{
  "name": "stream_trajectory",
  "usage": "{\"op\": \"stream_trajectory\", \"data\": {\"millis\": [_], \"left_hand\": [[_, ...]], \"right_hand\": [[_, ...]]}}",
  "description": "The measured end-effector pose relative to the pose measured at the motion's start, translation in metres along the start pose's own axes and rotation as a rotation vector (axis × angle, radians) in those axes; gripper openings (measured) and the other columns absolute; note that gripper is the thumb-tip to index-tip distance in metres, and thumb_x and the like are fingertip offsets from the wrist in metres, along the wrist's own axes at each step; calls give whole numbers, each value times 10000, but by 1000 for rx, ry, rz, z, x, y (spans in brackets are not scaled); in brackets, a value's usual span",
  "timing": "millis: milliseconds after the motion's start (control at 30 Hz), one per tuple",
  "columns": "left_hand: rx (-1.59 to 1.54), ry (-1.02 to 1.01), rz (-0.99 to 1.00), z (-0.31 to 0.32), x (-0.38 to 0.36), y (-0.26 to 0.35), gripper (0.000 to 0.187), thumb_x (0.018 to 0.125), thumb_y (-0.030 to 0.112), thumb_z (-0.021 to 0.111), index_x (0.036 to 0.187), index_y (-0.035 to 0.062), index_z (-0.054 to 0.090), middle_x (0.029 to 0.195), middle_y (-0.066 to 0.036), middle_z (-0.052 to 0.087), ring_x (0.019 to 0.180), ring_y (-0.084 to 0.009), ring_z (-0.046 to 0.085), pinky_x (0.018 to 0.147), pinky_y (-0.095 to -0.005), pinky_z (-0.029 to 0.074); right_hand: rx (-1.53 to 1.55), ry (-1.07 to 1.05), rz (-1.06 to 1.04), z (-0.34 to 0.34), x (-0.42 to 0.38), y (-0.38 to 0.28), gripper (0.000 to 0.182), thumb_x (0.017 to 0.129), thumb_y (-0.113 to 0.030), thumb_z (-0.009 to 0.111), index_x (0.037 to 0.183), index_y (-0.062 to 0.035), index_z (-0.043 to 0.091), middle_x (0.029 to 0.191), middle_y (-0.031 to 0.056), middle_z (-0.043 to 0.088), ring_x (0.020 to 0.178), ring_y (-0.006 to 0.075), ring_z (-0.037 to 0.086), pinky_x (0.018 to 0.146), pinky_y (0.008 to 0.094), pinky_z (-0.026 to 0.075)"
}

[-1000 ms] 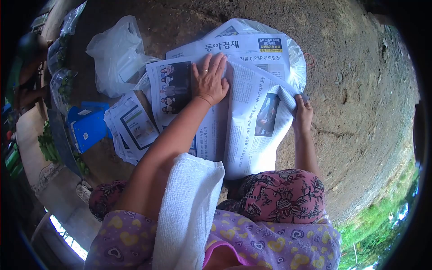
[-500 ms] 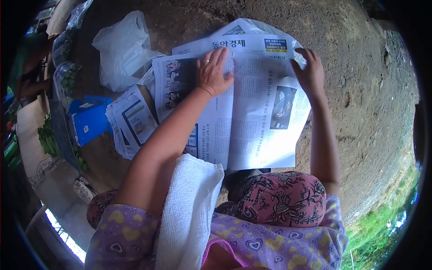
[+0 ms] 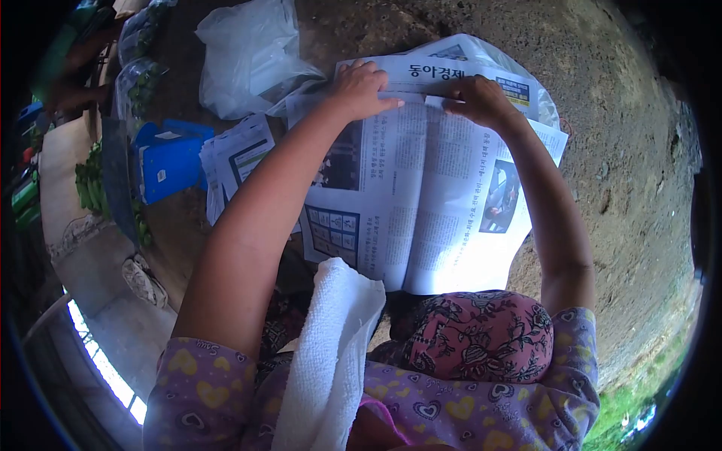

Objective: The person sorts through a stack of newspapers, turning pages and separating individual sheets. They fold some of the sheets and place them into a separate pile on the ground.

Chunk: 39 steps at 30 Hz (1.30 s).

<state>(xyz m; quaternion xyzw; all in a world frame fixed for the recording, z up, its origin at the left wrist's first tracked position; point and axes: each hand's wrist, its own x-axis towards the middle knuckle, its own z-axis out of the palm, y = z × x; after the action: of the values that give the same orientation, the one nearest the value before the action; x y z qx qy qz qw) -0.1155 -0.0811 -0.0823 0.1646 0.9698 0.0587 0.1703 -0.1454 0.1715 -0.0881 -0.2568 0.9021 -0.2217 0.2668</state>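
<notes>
An open newspaper sheet (image 3: 432,195) with a centre crease lies on top of a newspaper stack (image 3: 421,70), whose large title shows beyond its far edge. My left hand (image 3: 361,92) rests at the sheet's upper left edge, fingers apart and thumb stretched toward the crease. At the upper edge, right of the crease, my right hand (image 3: 481,101) has its fingers bent and closed on the sheet. Clear plastic (image 3: 545,101) shows under the stack at the right.
A crumpled plastic bag (image 3: 248,56) lies at the upper left. Beside it are loose printed papers (image 3: 241,154), a blue box (image 3: 169,161) and green bananas (image 3: 92,180). A white towel (image 3: 331,346) hangs at my front. Another person's arm (image 3: 83,98) shows far left.
My right hand has moved left from the sheet's upper right corner to near the crease. The view has shifted, and more of the sheet's left part with a blue table shows.
</notes>
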Motion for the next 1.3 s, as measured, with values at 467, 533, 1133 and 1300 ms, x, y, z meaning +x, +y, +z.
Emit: {"op": "stream_trajectory", "data": {"millis": [467,533,1133,1300], "left_hand": [[-345,-185,-18,-7,-18,19,451,842,452,586,1004,32,613,988,-193,647,964,-362,607,825,-441,468],[-387,-157,14,-4,-11,30,399,860,407,583,1019,42,604,943,-206,647,922,-367,619,797,-442,473],[-279,471,117,44,7,50,219,868,226,570,720,66,555,685,-133,615,652,-346,602,594,-452,470],[-289,520,136,50,9,50,228,868,204,568,693,66,521,653,-115,593,633,-322,596,572,-439,451]], "right_hand": [[169,55,-51,22,-8,-22,276,840,-341,607,981,-111,662,924,120,681,872,312,638,789,398,490],[194,47,-80,26,-3,-19,272,822,-343,620,970,-119,664,915,124,679,864,315,638,787,395,489],[121,-72,-10,8,13,-9,322,749,-413,684,916,-139,713,805,97,680,789,278,644,752,385,489],[196,85,-1,24,7,-7,261,783,-374,658,888,-141,711,771,91,677,753,286,646,714,392,498]]}}
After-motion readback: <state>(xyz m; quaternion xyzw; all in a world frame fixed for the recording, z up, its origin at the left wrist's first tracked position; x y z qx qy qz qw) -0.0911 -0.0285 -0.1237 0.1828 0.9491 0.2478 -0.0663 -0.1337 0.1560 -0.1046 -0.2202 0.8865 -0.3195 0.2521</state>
